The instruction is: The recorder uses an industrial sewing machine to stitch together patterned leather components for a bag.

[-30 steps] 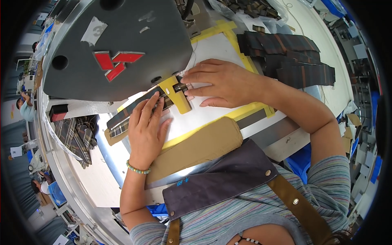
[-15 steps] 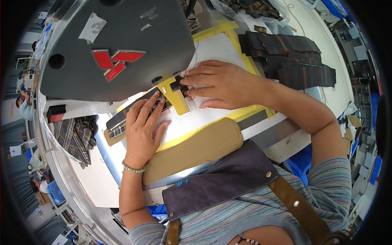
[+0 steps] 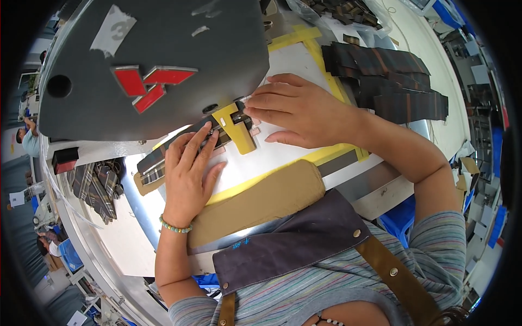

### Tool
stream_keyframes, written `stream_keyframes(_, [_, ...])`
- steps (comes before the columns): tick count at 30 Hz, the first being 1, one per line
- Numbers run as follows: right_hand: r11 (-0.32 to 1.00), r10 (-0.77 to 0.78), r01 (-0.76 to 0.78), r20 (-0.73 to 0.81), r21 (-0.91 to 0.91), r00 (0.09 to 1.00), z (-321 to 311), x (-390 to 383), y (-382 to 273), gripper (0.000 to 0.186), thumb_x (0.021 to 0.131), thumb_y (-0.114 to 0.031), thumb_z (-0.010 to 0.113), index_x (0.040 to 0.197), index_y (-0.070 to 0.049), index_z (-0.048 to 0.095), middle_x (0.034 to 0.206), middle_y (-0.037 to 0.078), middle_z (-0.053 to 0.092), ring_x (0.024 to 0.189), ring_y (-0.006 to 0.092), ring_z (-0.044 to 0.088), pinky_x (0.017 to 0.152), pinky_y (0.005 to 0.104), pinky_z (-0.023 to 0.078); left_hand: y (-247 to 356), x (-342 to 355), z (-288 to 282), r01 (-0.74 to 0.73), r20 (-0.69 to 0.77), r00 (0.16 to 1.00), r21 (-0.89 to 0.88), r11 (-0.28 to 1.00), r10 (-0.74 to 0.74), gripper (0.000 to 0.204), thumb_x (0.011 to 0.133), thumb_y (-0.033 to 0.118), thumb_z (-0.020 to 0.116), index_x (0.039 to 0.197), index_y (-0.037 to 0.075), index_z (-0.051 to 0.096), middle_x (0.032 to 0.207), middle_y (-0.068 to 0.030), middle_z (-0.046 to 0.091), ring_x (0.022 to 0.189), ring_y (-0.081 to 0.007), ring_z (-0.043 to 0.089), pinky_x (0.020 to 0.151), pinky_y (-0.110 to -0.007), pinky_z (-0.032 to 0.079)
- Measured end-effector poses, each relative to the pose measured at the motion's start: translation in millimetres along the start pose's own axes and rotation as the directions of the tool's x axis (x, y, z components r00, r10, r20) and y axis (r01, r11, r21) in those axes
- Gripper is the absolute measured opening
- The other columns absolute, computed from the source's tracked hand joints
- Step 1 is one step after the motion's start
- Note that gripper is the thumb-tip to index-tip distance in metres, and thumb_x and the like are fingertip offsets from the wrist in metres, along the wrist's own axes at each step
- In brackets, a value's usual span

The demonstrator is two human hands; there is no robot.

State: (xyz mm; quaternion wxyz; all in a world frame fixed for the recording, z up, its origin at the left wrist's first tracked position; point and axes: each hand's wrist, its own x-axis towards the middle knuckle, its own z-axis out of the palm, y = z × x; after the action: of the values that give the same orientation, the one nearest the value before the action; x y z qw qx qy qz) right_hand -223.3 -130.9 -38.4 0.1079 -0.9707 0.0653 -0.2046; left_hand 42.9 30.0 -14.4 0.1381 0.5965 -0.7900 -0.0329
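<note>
My left hand (image 3: 187,176) rests palm down on a dark plaid fabric strip (image 3: 154,171), fingers stretched out and lying on it, with the fingertips beside a yellow guide plate (image 3: 237,130). The strip runs from the left toward the plate, under the front edge of a dark grey sewing machine head (image 3: 190,41). On the plate's right side is my right hand (image 3: 304,111), fingers extended and apart, their tips low at the dark fabric end and the white work surface (image 3: 274,149). The machine head hides the needle area.
Dark plaid strips (image 3: 402,81) lie stacked at the right; more plaid pieces (image 3: 98,185) hang in a bunch at the left. A brown padded board (image 3: 261,204) lies along the front edge. Yellow tape (image 3: 312,46) borders the work surface. Small fabric pieces (image 3: 348,11) sit in plastic behind.
The view has shifted slightly. Less dark fabric shows by my right fingertips, and small pink pieces on the surface there are plainer. My left hand stays on the strip.
</note>
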Motion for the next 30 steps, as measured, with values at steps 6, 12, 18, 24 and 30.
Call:
stream_keyframes(6, [1.000, -0.013, 0.012, 0.091, 0.005, 0.996, 1.3, 0.4, -0.4, 0.068, 0.089, -0.043, 0.074, 0.143, -0.003, 0.058, 0.148, 0.011, 0.056, 0.139, 0.0264, 0.050, 0.121, 0.0501, 0.036, 0.5, -0.2, 0.2, 0.003, 0.004, 1.000, 0.015, 1.000, -0.003, 0.062, 0.083, 0.020, 0.080, 0.141, 0.006, 0.063, 0.151, -0.0065, 0.057, 0.125, -0.0315, 0.055, 0.104, -0.044, 0.045])
stream_keyframes(12, [1.000, -0.012, 0.014, 0.112, -0.022, 0.994, -0.3, 1.3, -2.1, 0.071, 0.088, -0.045, 0.074, 0.143, -0.002, 0.057, 0.148, 0.011, 0.056, 0.139, 0.0270, 0.050, 0.121, 0.0495, 0.037, 1.9, 0.3, -1.8, 0.005, 0.018, 1.000, 0.010, 1.000, -0.005, 0.063, 0.082, 0.019, 0.080, 0.141, 0.003, 0.063, 0.151, -0.0068, 0.057, 0.126, -0.0317, 0.055, 0.106, -0.044, 0.046])
stream_keyframes(18, [0.999, -0.014, 0.018, 0.101, -0.040, 0.995, -0.3, 2.3, -3.7, 0.071, 0.087, -0.046, 0.075, 0.141, -0.002, 0.059, 0.147, 0.010, 0.056, 0.138, 0.0273, 0.051, 0.120, 0.0483, 0.038, 3.2, 2.6, -3.8, -0.004, 0.024, 1.000, 0.016, 1.000, 0.004, 0.063, 0.081, 0.017, 0.080, 0.140, 0.002, 0.063, 0.151, -0.0073, 0.058, 0.126, -0.0324, 0.055, 0.107, -0.045, 0.045])
stream_keyframes(24, [0.997, -0.063, 0.066, 0.055, -0.041, 0.996, 2.5, 1.9, -1.4, 0.061, 0.089, -0.046, 0.073, 0.131, -0.003, 0.064, 0.140, 0.011, 0.062, 0.132, 0.0270, 0.056, 0.116, 0.0459, 0.041, 2.0, 1.8, -4.5, -0.002, 0.025, 1.000, 0.003, 1.000, 0.002, 0.062, 0.080, 0.016, 0.080, 0.139, 0.001, 0.064, 0.150, -0.0070, 0.059, 0.127, -0.0326, 0.055, 0.107, -0.045, 0.045])
stream_keyframes(30, [0.982, -0.014, -0.008, -0.115, -0.189, 0.993, -26.6, 6.7, 10.5, 0.036, 0.093, -0.032, 0.070, 0.116, -0.004, 0.072, 0.124, 0.012, 0.071, 0.119, 0.0275, 0.065, 0.105, 0.0435, 0.050, 2.0, 2.1, -2.8, -0.016, 0.009, 1.000, -0.024, 1.000, 0.016, 0.059, 0.082, 0.013, 0.075, 0.138, -0.001, 0.063, 0.149, -0.0110, 0.059, 0.127, -0.0363, 0.054, 0.112, -0.048, 0.042])
